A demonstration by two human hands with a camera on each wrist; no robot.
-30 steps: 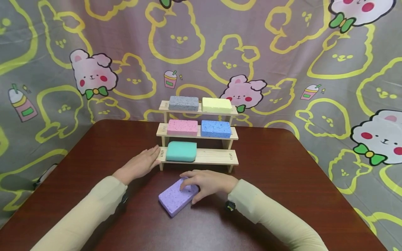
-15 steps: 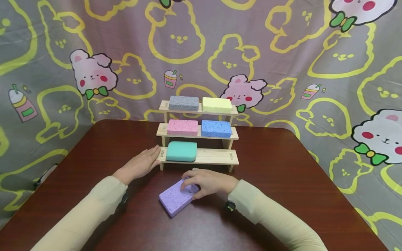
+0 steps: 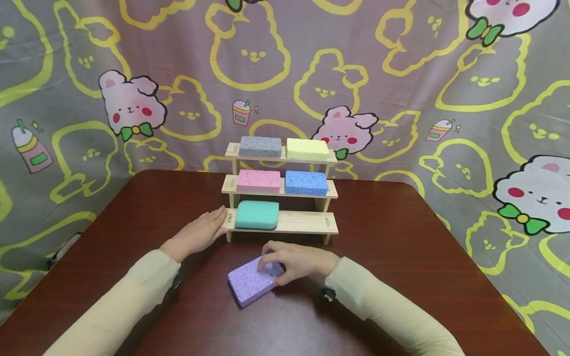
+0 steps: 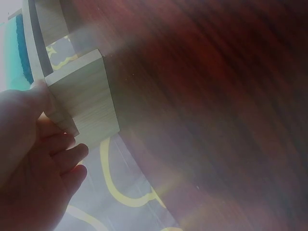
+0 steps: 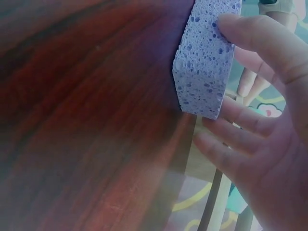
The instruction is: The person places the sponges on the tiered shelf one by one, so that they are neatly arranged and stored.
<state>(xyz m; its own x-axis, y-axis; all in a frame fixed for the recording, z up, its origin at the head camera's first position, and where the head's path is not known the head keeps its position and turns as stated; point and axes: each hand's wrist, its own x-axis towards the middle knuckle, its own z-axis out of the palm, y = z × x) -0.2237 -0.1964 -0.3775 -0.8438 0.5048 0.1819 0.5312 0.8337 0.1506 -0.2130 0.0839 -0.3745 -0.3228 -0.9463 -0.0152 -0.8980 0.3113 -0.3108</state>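
A purple sponge (image 3: pixel 255 281) lies slantwise on the table in front of a three-tier wooden shelf (image 3: pixel 307 222). My right hand (image 3: pixel 296 262) pinches its right end between thumb and fingers. Up close in the right wrist view, the thumb presses the pitted face of the sponge (image 5: pixel 202 72), with the other fingers on the far side. My left hand (image 3: pixel 200 235) holds the left end of the bottom tier. In the left wrist view, its thumb lies at the shelf edge and its fingertips (image 4: pixel 72 156) are by the shelf leg (image 4: pixel 86 101).
A teal sponge (image 3: pixel 257 215) sits on the bottom tier's left half. Pink (image 3: pixel 259 181) and blue (image 3: pixel 306 183) sponges occupy the middle tier; grey (image 3: pixel 260 147) and yellow (image 3: pixel 307 149) ones the top. A patterned curtain (image 3: pixel 285 59) hangs behind the brown table (image 3: pixel 383 232).
My right thumb has come in against the purple sponge's edge. The sponge has shifted and turned slightly to the right. My left hand and the shelf stay put.
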